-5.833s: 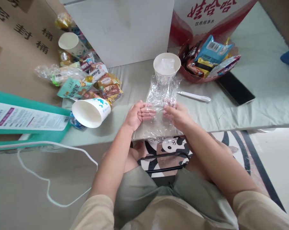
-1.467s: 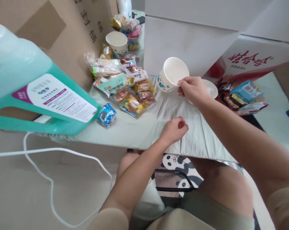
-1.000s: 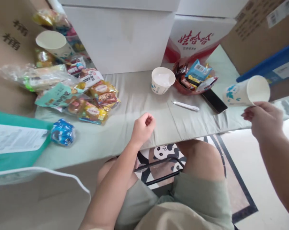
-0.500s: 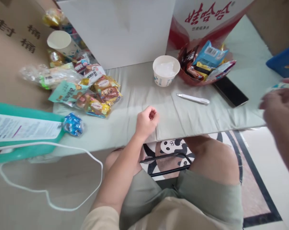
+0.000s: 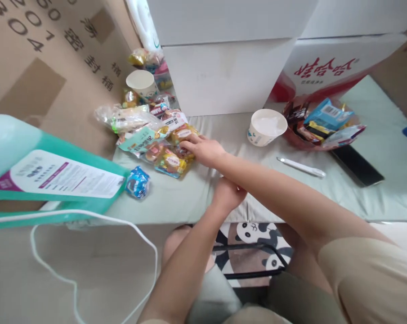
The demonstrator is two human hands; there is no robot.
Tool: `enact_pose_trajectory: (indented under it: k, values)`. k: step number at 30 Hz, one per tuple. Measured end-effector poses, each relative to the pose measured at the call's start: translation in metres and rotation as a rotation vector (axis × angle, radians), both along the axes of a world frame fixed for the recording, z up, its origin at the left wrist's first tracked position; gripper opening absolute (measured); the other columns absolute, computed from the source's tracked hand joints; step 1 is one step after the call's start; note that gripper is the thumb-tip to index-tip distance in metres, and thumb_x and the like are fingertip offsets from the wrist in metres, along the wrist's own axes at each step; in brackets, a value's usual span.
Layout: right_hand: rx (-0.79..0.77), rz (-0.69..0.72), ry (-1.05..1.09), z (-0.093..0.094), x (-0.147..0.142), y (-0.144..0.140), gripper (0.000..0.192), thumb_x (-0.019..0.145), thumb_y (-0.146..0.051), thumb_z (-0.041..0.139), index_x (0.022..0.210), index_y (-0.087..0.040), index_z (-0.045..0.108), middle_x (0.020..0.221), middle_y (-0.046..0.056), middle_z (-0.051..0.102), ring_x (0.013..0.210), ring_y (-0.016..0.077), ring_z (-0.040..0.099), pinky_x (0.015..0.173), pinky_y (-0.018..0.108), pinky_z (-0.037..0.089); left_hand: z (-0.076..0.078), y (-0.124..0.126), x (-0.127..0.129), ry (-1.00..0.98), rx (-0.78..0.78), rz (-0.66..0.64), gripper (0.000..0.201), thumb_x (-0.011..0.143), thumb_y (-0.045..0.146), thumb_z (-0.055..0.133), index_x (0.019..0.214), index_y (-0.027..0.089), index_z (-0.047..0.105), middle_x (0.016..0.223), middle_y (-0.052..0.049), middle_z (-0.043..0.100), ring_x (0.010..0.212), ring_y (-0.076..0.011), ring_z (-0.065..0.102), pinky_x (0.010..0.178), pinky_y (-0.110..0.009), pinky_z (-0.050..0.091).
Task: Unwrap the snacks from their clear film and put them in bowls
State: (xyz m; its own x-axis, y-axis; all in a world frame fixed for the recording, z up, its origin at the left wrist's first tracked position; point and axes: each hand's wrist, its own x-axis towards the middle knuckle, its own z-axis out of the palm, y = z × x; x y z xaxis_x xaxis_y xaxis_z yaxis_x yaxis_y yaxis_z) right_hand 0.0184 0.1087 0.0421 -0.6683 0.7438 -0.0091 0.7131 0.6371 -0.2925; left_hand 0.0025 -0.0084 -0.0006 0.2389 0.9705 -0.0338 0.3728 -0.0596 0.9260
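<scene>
My right hand (image 5: 203, 148) reaches across to the left and lies on a pile of wrapped snack packets (image 5: 167, 157) on the pale green table cover (image 5: 190, 193). Its fingers are stretched onto a yellow-brown packet (image 5: 183, 133), with nothing lifted. My left hand (image 5: 227, 194) is a closed fist near the table's front edge, just under my right forearm, which partly hides it. A white paper cup (image 5: 266, 127) with clear plastic inside stands to the right of my right hand.
A red bowl of snacks (image 5: 292, 139), a white pen (image 5: 301, 167) and a black phone (image 5: 356, 165) lie to the right. A blue wrapped snack (image 5: 137, 182) sits beside a teal jug (image 5: 38, 175). Another paper cup (image 5: 141, 83), white boxes (image 5: 223, 72) and a cardboard box (image 5: 55, 67) stand behind.
My right hand took a paper cup off to the right, came back without it and now lies on the snack pile at left. The left fist has stayed near the table edge.
</scene>
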Motion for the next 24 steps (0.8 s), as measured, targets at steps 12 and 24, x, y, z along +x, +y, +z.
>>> enact_pose_trajectory:
  k: [12, 24]
  values:
    - [-0.072, -0.390, 0.755, 0.012, 0.148, -0.081, 0.057, 0.088, -0.032, 0.052, 0.144, -0.025, 0.044, 0.127, 0.011, 0.068, 0.112, 0.0267, 0.066, 0.090, 0.040, 0.055, 0.012, -0.003, 0.004, -0.086, -0.050, 0.015, 0.013, 0.082, 0.030, 0.063, 0.091, 0.020, 0.064, 0.083, -0.004, 0.071, 0.078, -0.0177, 0.066, 0.076, -0.030, 0.050]
    - [0.181, -0.746, 0.462, -0.035, 0.249, -0.124, 0.035, 0.092, -0.036, 0.052, 0.117, -0.021, 0.070, 0.120, 0.016, 0.070, 0.116, 0.0332, 0.063, 0.103, 0.052, 0.048, 0.002, 0.019, 0.046, -0.571, -0.289, 0.124, 0.083, 0.058, 0.061, 0.089, 0.124, 0.026, 0.053, 0.119, -0.008, 0.070, 0.105, -0.0233, 0.072, 0.084, -0.033, 0.061]
